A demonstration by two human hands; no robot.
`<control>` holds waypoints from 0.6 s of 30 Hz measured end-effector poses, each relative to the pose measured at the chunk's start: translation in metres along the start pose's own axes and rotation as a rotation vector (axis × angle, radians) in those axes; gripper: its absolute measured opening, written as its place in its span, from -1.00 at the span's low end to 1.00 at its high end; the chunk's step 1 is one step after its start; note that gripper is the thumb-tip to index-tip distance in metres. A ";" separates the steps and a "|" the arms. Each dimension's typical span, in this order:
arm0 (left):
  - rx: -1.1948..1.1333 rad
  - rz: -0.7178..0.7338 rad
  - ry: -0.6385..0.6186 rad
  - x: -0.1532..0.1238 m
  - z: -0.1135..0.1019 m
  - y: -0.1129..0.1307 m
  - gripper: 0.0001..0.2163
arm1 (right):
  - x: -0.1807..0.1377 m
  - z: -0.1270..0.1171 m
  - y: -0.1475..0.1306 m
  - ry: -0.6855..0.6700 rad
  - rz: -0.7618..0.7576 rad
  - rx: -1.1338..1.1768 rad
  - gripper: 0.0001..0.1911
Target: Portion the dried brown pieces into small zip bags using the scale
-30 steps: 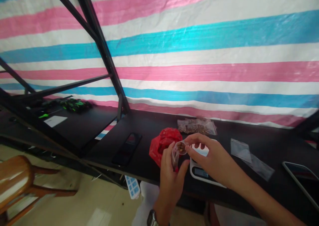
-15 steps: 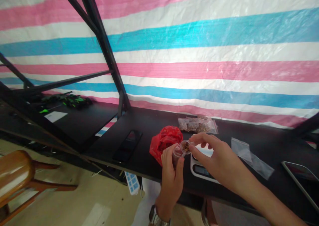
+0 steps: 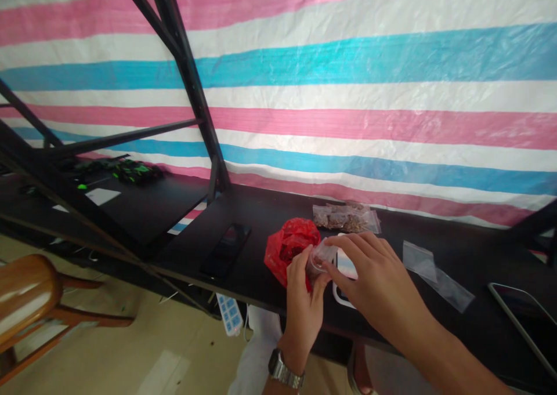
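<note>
Spill risk at bag mouth

Hands pinch one small clear bag (image 3: 319,260) of brown pieces: left hand (image 3: 302,302) grips its body, right hand (image 3: 374,287) its top, above scale (image 3: 343,279). Loose pinch likely scatters contents across desk (image 3: 261,221).

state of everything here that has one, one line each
small bag: held in both hands, brown bits inside
left hand: gripping small bag
right hand: pinching small bag's top
red bag: crumpled on table
filled bag: lying flat
empty bags: lying flat
phone: screen dark
scale: mostly hidden by right hand
</note>
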State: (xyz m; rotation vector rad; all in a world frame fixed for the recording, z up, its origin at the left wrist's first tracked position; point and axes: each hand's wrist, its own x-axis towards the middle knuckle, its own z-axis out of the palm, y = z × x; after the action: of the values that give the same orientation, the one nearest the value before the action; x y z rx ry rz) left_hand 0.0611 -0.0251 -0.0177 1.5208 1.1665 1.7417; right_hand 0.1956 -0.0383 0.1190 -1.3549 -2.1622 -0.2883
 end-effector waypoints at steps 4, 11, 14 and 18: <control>-0.028 -0.045 0.020 0.002 0.001 0.006 -0.61 | 0.002 -0.002 0.002 0.042 -0.028 0.017 -0.79; -0.148 -0.098 0.311 -0.003 -0.014 0.012 -0.60 | 0.019 0.016 0.012 0.016 0.235 0.207 -0.87; -0.030 -0.115 0.525 -0.002 -0.027 0.010 -0.58 | 0.027 0.036 0.005 -0.207 0.224 0.296 -0.95; 0.126 -0.174 0.531 0.002 -0.038 0.008 -0.56 | 0.034 0.065 -0.002 -0.385 0.219 0.291 -0.92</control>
State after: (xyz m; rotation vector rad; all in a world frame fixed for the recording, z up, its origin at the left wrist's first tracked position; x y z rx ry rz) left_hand 0.0254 -0.0366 -0.0089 1.0013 1.6375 2.0435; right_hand 0.1597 0.0167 0.0852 -1.5499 -2.2147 0.3879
